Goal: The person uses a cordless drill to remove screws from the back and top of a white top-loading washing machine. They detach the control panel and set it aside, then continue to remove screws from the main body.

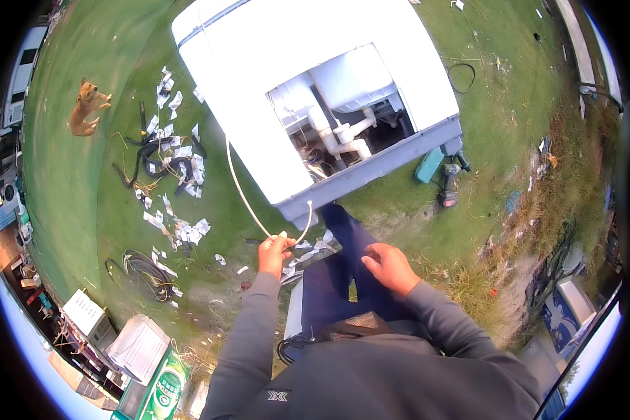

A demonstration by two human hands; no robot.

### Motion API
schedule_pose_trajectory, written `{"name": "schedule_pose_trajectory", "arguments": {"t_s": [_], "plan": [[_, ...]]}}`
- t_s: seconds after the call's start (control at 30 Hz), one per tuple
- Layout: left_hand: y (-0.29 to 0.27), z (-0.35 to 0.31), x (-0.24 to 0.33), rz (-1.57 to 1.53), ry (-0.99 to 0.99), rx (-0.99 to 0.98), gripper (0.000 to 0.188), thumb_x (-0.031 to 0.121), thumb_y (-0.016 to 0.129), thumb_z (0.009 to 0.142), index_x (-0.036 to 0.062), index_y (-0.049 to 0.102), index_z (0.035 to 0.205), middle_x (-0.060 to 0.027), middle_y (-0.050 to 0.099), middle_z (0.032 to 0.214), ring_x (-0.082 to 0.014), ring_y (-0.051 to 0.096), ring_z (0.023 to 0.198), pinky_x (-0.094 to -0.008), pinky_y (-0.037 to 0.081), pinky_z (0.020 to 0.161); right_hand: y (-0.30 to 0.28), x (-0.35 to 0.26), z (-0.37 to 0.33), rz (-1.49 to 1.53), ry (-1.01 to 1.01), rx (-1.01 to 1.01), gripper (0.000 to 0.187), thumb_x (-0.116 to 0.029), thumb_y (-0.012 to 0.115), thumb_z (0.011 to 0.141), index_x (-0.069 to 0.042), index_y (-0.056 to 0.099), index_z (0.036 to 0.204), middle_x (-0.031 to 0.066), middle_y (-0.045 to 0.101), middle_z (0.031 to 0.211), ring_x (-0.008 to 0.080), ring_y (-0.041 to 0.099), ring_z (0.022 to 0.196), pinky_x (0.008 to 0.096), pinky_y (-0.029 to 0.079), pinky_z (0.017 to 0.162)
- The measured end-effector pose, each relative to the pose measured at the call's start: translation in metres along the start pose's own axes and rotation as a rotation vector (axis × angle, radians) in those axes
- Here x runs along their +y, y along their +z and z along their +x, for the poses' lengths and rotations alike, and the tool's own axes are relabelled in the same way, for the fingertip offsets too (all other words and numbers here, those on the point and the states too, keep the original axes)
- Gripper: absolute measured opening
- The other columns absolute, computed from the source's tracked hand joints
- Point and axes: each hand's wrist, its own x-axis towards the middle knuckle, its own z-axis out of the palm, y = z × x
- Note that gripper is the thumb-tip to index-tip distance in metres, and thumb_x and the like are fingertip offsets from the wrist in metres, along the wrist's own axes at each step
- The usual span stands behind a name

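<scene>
My left hand (276,253) is closed round a thin white cord (239,186), just off the near left corner of a big white appliance (245,91). The cord runs down along the appliance's left side to my fingers. Past them its free part curves up to a small knob-like end by the grey base (371,170). Inside the opening in the casing, white pipes (337,142) and a rounded white tub (353,80) show. Above my thigh, my right hand (390,269) is empty, with the thumb apart from loosely bent fingers.
A cordless drill (449,187) and a teal case-like block (429,166) lie right of the appliance. Black hoses (162,162), scattered white scraps (196,231) and a wire coil (147,274) lie on the left. Farther off sits a brown dog (87,110). Dry grass (532,224) grows at right.
</scene>
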Motion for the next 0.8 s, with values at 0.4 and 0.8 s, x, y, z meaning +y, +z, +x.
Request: {"name": "schedule_pose_trajectory", "arguments": {"t_s": [0.4,0.8], "plan": [[-0.034,0.107,0.248,0.236,0.109,0.141,0.041,0.026,0.062,0.100,0.0076,0.057,0.136,-0.0083,0.070,0.113,-0.0175,0.070,0.096,-0.0293,0.052,0.072,0.111,-0.009,0.098,1.203,0.627,0.015,0.029,-0.026,0.063,0.100,-0.003,0.061,0.117,0.0074,0.068,0.098,0.0151,0.066,0.082,0.0271,0.054,0.069],[-0.044,0.316,0.542,0.894,0.886,0.450,0.045,0.022,0.066,0.091,0.0043,0.060,0.132,-0.0177,0.062,0.123,-0.0334,0.061,0.112,-0.0428,0.049,0.097,0.141,0.016,0.184,1.353,0.870,0.557,0.094,-0.072,0.047,0.096,-0.007,0.026,0.160,0.0172,0.042,0.157,0.0312,0.041,0.143,0.0487,0.030,0.116]]}}
